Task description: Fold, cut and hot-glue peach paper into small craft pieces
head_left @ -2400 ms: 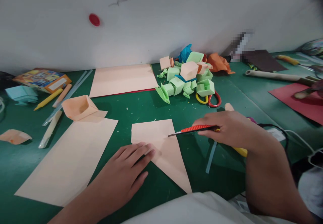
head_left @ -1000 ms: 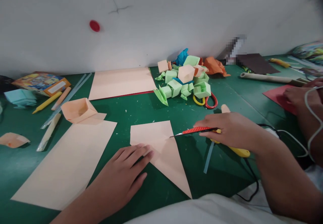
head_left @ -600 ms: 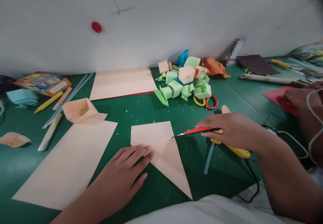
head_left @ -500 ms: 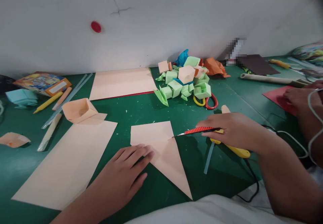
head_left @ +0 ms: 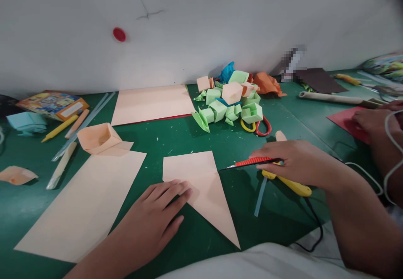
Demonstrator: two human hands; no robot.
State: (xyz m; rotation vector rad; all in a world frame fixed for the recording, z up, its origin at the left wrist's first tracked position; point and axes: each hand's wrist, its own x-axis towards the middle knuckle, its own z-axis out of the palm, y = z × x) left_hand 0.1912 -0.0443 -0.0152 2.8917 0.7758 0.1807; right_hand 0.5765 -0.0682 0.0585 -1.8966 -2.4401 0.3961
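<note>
Head view: I see left hand flat, palm down, fingers spread, fingertips pressing left side of peach sheet, gripping nothing. Sheet lies on green table in front of me, lower end tapering to point. Right hand closed round red knife, blade tip just beside sheet's right edge; contact unclear. Yellow glue gun lies under that hand. Judged step: knife cut across sheet. Further cut calls for firm hold-down, blade tip set on edge. Another person's hand far right.
</note>
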